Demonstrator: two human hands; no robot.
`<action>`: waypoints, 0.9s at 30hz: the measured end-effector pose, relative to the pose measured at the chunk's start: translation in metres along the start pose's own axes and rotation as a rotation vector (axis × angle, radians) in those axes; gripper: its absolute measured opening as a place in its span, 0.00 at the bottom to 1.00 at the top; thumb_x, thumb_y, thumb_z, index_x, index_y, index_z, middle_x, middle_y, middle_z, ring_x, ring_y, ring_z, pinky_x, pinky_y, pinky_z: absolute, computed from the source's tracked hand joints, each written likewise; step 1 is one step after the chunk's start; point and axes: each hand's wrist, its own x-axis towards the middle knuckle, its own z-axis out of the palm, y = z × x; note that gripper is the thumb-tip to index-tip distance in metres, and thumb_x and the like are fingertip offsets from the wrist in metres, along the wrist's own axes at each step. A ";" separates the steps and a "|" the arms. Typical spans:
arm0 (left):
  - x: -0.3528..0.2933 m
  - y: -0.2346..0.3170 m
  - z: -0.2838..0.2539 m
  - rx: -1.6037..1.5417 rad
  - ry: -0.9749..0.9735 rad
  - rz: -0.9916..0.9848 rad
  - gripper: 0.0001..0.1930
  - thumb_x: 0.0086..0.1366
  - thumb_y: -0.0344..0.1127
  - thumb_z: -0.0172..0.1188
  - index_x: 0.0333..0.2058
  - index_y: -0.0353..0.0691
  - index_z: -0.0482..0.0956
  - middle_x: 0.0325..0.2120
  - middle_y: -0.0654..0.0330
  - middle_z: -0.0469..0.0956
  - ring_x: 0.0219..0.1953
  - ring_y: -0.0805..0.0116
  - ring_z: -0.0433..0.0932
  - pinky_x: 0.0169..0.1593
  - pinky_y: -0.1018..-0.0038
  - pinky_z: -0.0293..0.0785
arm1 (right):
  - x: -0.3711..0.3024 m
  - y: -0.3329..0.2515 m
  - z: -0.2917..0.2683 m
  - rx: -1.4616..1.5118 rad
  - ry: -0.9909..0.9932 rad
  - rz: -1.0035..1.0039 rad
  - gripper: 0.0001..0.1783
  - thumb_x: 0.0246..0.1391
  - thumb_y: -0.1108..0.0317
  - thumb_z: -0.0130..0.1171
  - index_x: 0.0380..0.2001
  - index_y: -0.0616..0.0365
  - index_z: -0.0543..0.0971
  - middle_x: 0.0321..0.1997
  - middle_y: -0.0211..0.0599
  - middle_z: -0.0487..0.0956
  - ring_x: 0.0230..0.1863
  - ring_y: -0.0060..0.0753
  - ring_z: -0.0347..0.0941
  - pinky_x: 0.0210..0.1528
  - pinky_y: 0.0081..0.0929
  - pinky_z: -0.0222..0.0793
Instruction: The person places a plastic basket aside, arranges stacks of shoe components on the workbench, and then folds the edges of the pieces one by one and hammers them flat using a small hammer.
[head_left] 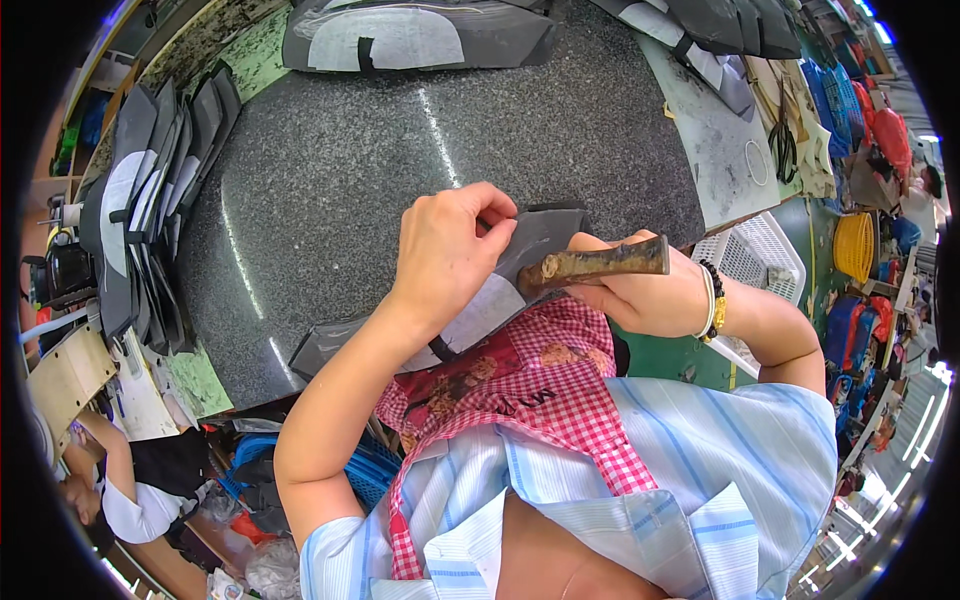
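Note:
A dark grey flat panel (548, 232) with a pale grey patch (486, 314) and a small black tab lies along the near edge of the speckled stone slab (330, 170). My left hand (448, 245) is closed at its far edge, thumb and forefinger pinched together; whatever sits between the fingertips is hidden. In my right hand (650, 295) is a hammer with a worn, rusty brown head (600, 262), held just above the panel's right end. My palm and fingers hide most of its handle.
Similar grey panels stand stacked at the left (130, 215), with another panel (390, 38) at the far edge and more (715, 40) at far right. Black scissors (783, 150) lie on the right side. A white basket (755, 250) stands below. Another person (140, 490) sits at lower left.

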 end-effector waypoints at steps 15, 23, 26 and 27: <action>-0.008 0.008 -0.002 -0.038 -0.018 -0.063 0.11 0.55 0.30 0.67 0.36 0.31 0.84 0.25 0.56 0.82 0.26 0.72 0.80 0.32 0.77 0.76 | -0.004 0.004 -0.009 -0.139 0.010 0.085 0.14 0.54 0.68 0.60 0.40 0.55 0.67 0.25 0.45 0.77 0.27 0.55 0.77 0.26 0.45 0.71; -0.016 -0.010 0.007 0.018 0.034 0.098 0.07 0.53 0.26 0.66 0.33 0.37 0.86 0.26 0.59 0.81 0.26 0.68 0.80 0.32 0.74 0.76 | -0.005 0.005 -0.005 -0.125 0.074 0.067 0.12 0.56 0.69 0.59 0.41 0.57 0.71 0.26 0.43 0.77 0.25 0.50 0.77 0.24 0.42 0.71; -0.022 -0.015 0.011 0.214 0.163 0.401 0.07 0.51 0.26 0.66 0.32 0.40 0.85 0.26 0.60 0.80 0.29 0.61 0.80 0.35 0.71 0.77 | 0.006 0.011 -0.019 -0.179 0.143 -0.046 0.08 0.57 0.69 0.57 0.40 0.58 0.75 0.27 0.41 0.77 0.25 0.49 0.77 0.25 0.40 0.71; -0.022 -0.015 0.010 0.215 0.161 0.401 0.07 0.51 0.26 0.66 0.32 0.40 0.85 0.26 0.60 0.80 0.29 0.61 0.80 0.35 0.71 0.77 | 0.009 0.011 -0.025 -0.225 0.211 -0.088 0.07 0.58 0.69 0.56 0.39 0.58 0.77 0.27 0.41 0.76 0.24 0.48 0.77 0.25 0.39 0.72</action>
